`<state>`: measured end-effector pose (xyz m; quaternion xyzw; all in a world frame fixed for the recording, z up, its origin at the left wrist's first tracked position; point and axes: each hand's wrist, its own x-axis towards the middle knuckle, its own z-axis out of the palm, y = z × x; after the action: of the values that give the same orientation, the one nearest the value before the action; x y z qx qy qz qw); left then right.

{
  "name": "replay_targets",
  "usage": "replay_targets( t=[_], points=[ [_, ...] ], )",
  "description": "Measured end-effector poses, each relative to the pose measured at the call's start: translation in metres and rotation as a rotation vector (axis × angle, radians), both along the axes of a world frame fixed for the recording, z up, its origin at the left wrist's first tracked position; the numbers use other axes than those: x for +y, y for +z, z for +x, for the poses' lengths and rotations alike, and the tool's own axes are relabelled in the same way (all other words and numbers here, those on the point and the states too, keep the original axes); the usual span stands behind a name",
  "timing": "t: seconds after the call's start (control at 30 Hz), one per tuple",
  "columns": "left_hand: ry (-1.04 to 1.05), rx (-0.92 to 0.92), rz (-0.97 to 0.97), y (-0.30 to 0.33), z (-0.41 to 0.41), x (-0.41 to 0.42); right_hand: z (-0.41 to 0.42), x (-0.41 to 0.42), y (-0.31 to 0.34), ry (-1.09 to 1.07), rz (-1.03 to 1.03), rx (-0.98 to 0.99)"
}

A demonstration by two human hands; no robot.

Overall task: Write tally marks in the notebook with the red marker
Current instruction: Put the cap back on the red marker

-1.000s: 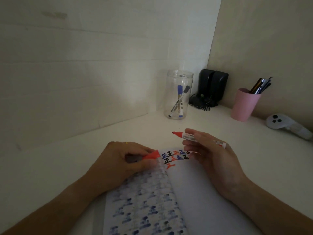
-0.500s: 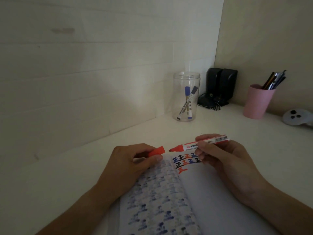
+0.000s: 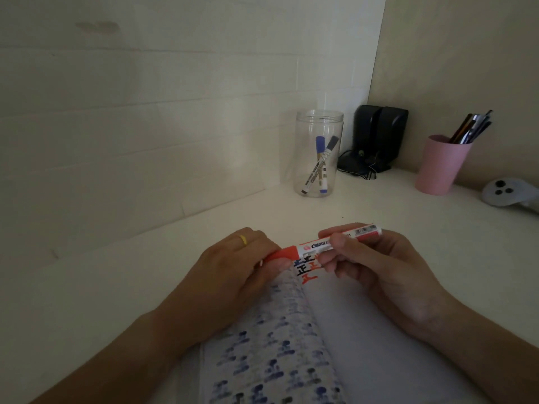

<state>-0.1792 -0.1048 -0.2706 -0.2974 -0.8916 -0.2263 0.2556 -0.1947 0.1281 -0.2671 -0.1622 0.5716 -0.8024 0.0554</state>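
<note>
Now your left hand (image 3: pixel 233 266) has pushed the red cap (image 3: pixel 284 253) back onto the marker (image 3: pixel 335 239), which your right hand (image 3: pixel 370 269) grips; the writing in the notebook (image 3: pixel 364 345) seems finished.

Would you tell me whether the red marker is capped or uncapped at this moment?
Capped. The red cap, pinched in the left hand, sits flush against the red marker barrel held by the right hand; no tip shows.

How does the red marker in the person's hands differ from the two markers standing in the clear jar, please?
The red marker lies nearly level, gripped by both hands above the notebook; the jar markers lean steeply, untouched, inside the clear jar. The red marker's cap is red; the jar markers' caps are blue and dark. All three share white printed barrels.
</note>
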Motion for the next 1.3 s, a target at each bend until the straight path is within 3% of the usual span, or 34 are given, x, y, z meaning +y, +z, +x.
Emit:
replay_targets(
  t=[0.23, 0.33, 0.43, 0.53, 0.63, 0.77, 1.17, 1.3],
  points=[
    [-0.047, -0.044, 0.055, 0.006, 0.009, 0.007, 0.007, 0.004, -0.001, 0.075, -0.011, 0.026],
    [-0.053, -0.053, 0.078, 0.006, 0.009, 0.007, 0.009, 0.003, -0.002, 0.084, 0.085, 0.06],
    [-0.029, -0.073, 0.245, 0.009, 0.005, 0.007, 0.01, 0.0, -0.002, 0.161, 0.194, 0.089],
    [0.024, -0.035, 0.202, 0.006, 0.004, 0.006, 0.011, -0.002, 0.0, 0.23, 0.202, 0.034],
    [0.101, -0.004, 0.139, 0.0, 0.001, -0.002, 0.0, 0.004, 0.001, 0.117, 0.057, -0.057],
    [0.202, 0.047, 0.032, -0.003, -0.008, -0.012, -0.013, 0.007, -0.006, -0.064, 0.123, -0.029],
    [0.319, 0.095, 0.058, -0.003, -0.009, -0.022, -0.012, 0.008, 0.002, -0.071, 0.071, -0.165],
    [0.318, 0.123, 0.082, -0.002, -0.008, -0.024, -0.025, 0.003, 0.027, -0.2, 0.177, -0.113]
  ],
)
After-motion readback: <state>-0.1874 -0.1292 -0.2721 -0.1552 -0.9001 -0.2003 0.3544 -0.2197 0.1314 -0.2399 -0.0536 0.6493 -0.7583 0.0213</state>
